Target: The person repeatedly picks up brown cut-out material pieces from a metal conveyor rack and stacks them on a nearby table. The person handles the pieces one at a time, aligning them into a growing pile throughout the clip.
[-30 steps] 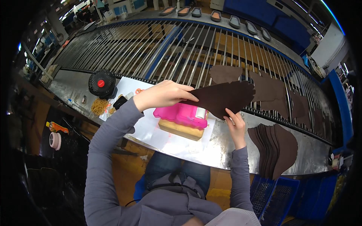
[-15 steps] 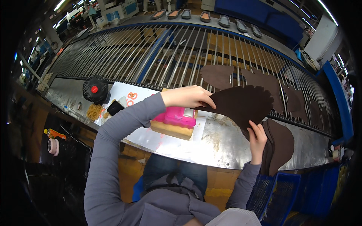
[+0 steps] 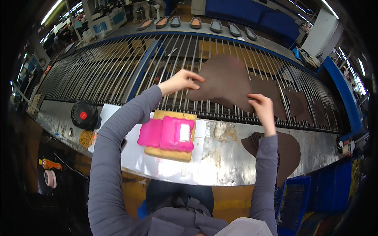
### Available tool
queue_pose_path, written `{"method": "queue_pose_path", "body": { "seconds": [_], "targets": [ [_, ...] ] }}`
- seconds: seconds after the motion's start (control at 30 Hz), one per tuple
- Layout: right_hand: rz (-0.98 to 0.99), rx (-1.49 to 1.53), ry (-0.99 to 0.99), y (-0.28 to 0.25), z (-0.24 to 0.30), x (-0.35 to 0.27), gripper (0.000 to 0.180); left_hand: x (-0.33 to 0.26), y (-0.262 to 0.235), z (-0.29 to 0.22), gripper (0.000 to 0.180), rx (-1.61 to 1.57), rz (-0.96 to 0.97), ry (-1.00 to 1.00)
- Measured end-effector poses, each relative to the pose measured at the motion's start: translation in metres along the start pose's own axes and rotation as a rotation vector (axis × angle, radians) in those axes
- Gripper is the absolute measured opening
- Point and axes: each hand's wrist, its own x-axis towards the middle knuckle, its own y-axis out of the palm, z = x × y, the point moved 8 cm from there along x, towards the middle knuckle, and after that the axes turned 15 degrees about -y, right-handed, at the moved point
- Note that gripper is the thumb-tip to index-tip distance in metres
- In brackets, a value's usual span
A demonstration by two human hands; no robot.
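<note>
A dark brown flat cut piece (image 3: pixel 224 80), curved in outline, is stretched between my hands above the metal bars. My left hand (image 3: pixel 181 82) pinches its left corner between thumb and fingers. At the near right edge my right hand (image 3: pixel 263 110) grips the same piece. More brown cut pieces (image 3: pixel 267 92) lie on the bars to the right, partly behind the one I hold. Below my right hand, a stack of similar pieces (image 3: pixel 288 153) hangs over the table's front edge, partly hidden by my forearm.
A bright pink pad (image 3: pixel 167 133) lies on a tan block (image 3: pixel 173 154) over white paper (image 3: pixel 136 163). At left are a black fan (image 3: pixel 83 116) and rubber bands (image 3: pixel 86 138). Bars (image 3: pixel 114 65) span the far side, with shallow trays (image 3: pixel 195 23) beyond. A blue crate (image 3: pixel 294 200) stands lower right.
Both hands have moved away from me with the brown piece, from above the metal table to over the bars. The piece has swung round and now spreads flatter, its broad rounded end pointing away.
</note>
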Motion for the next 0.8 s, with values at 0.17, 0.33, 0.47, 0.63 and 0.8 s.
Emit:
{"method": "queue_pose_path", "body": {
  "seconds": [0.17,0.33,0.47,0.63,0.8],
  "targets": [
    [0.076,0.022,0.07,0.118,-0.076,0.021,0.024,0.049,-0.031,0.111,0.037,0.062,-0.039,-0.262],
    [0.188,0.02,0.256,0.168,-0.124,0.002,0.023,0.079,-0.021,0.157,0.036,0.115,0.007,-0.344],
    [0.048,-0.15,0.05,0.15,-0.101,-0.003,0.021,0.082,-0.029,0.172,0.039,0.142,0.01,-0.271],
    [-0.264,-0.205,0.083,-0.019,0.049,-0.062,0.021,0.005,-0.049,0.103,0.038,0.126,-0.02,-0.157],
    [-0.606,-0.565,0.546,-0.156,0.006,-0.246,0.03,-0.126,-0.073,0.056,0.034,0.024,-0.145,-0.133]
  ]
}}
